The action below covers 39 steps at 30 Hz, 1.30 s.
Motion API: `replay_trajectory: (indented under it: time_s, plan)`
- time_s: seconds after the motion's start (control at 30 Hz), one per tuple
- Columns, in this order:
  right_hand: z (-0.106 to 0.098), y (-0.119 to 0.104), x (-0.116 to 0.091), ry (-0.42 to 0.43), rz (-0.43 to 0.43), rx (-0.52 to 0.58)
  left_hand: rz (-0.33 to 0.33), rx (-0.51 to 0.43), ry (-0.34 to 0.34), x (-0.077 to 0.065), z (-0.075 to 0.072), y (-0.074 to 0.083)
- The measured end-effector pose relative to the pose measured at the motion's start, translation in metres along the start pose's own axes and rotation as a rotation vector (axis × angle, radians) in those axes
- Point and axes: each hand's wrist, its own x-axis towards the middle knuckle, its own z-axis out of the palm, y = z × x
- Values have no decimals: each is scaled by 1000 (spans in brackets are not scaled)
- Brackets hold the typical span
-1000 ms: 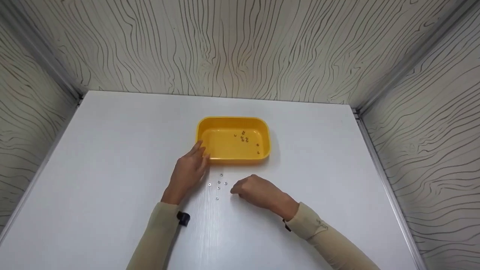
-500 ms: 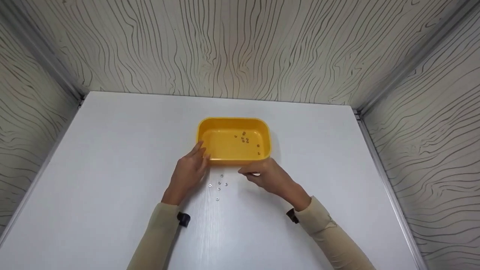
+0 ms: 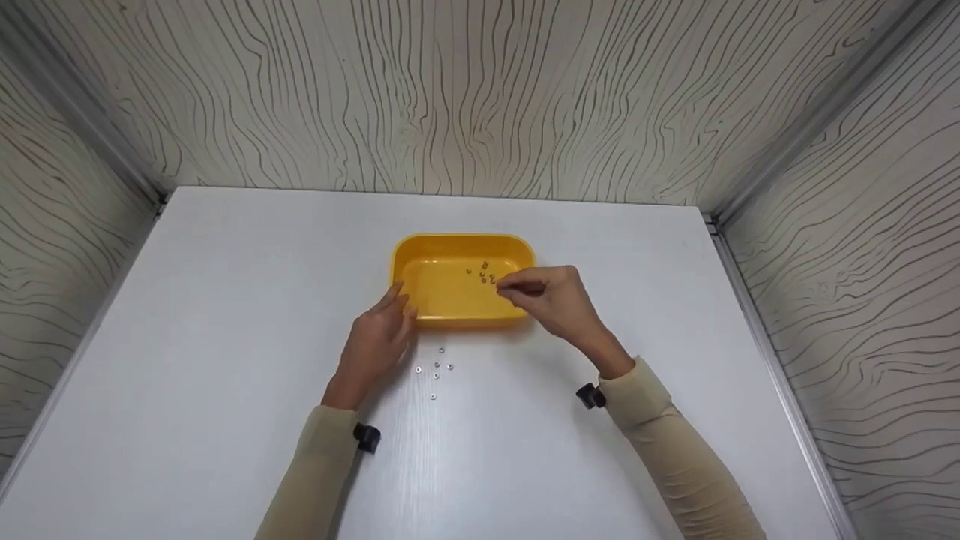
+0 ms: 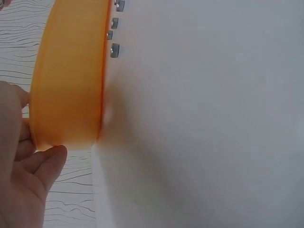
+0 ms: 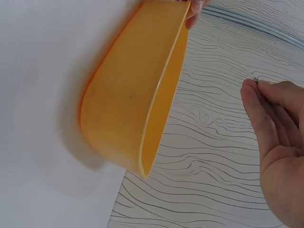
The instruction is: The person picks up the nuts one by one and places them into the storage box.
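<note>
A yellow plastic tub [image 3: 472, 323] stands on the white table, several small metal nuts [image 3: 482, 274] on its floor toward the right. My left hand [image 3: 377, 341] grips the tub's left front corner, fingers over the rim and thumb against the outer wall [image 4: 66, 90]. Above the tub's right side, my right hand [image 3: 553, 300] pinches one small nut [image 5: 255, 80] between thumb and fingertips. That hand covers the tub's front right corner in the head view. Several more nuts [image 3: 436, 365] lie loose on the table in front of the tub, close to my left hand.
The white tabletop [image 3: 247, 300] extends around the tub. Wood-grain patterned panels [image 3: 465, 97] rise behind it and at both sides, with metal rails along the side edges. Dark camera straps sit on both wrists.
My right hand has lifted from the table beside the loose nuts and moved forward, up and over the tub's right side. My left hand has stayed on the tub.
</note>
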Motion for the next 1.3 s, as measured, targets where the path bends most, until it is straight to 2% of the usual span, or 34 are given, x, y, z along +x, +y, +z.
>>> replay_trajectory:
  time_s: [0.2, 0.37, 0.5, 0.67, 0.77, 0.93, 1.1, 1.3]
  plan:
    - [-10, 3, 27, 25, 159, 64, -19, -22, -8, 2, -2, 1]
    - [-15, 5, 48, -9, 297, 84, -29, -8, -23, 4, -2, 1]
    - [-16, 7, 62, -35, 361, 124, -52, -16, -31, 4, -2, 1]
    - [-13, 17, 72, -61, 479, 230, -78, -25, -48, 3, -3, 3]
    - [-11, 25, 73, -44, 539, 282, -79, -15, -59, 3, -1, 3]
    - [-8, 36, 72, -15, 586, 266, -79, -9, -45, 1, 1, 2]
    - [-6, 44, 70, -4, 627, 244, -51, -8, -34, -1, 2, 3]
    - [-7, 48, 66, 6, 621, 288, -54, -10, -45, 0, 0, 5]
